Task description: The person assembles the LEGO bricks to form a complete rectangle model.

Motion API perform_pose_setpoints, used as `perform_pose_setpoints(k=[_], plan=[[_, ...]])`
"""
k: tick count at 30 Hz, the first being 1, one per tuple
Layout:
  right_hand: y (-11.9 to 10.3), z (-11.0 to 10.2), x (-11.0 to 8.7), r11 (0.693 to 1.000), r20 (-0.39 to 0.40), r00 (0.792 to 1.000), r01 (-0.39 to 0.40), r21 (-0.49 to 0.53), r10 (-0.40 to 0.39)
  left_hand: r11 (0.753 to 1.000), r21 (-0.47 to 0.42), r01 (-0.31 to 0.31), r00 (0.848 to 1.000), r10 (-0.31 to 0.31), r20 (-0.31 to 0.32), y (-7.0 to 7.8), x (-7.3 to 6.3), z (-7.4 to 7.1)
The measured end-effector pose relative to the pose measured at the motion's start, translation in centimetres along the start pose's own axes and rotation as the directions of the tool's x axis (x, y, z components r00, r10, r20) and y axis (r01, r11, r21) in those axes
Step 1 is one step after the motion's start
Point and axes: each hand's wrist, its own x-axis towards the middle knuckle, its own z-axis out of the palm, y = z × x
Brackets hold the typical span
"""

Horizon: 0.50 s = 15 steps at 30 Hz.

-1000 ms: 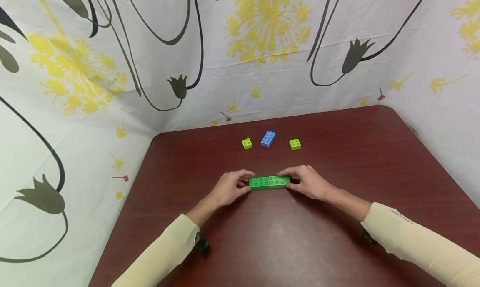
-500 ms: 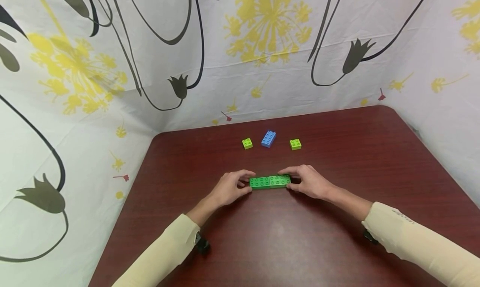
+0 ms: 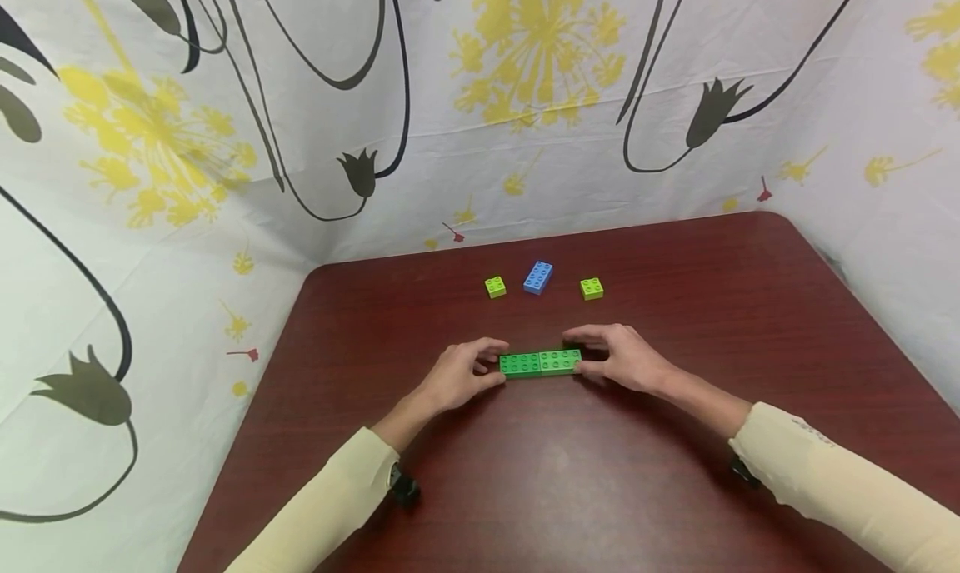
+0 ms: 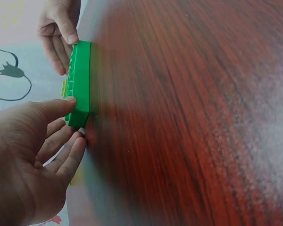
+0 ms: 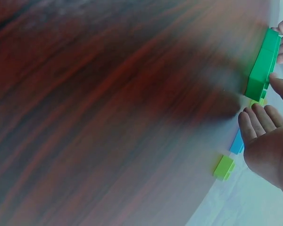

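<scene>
Two green toy building bricks lie end to end on the table, a darker left brick (image 3: 520, 366) and a slightly lighter right brick (image 3: 560, 361). My left hand (image 3: 465, 375) holds the outer end of the left brick, thumb at its near side and fingers round the far side. In the left wrist view, the left thumb (image 4: 61, 107) presses the brick's upper edge. My right hand (image 3: 626, 358) is spread at the other end, its forefinger lifted off behind the brick. The right thumb (image 5: 280, 87) stays at the right brick's near corner.
Behind the hands, a blue brick (image 3: 537, 277) lies between a small lime brick (image 3: 495, 287) on the left and another lime brick (image 3: 592, 289) on the right. The dark red wooden table (image 3: 547, 481) ends at a patterned cloth (image 3: 420, 123).
My right hand has opened and shifted slightly right and back, its fingers coming off the right brick. The left hand and both green bricks keep their places.
</scene>
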Motion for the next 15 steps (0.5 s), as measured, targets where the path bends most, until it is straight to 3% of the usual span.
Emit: perform_pose_setpoints(k=[15], plan=[[0.7, -1.6, 0.3, 0.999, -0.138, 0.990, 0.002, -0.047, -0.008, 1.000, -0.003, 0.020, 1.000, -0.020, -0.005, 0.0, -0.1, -0.3]])
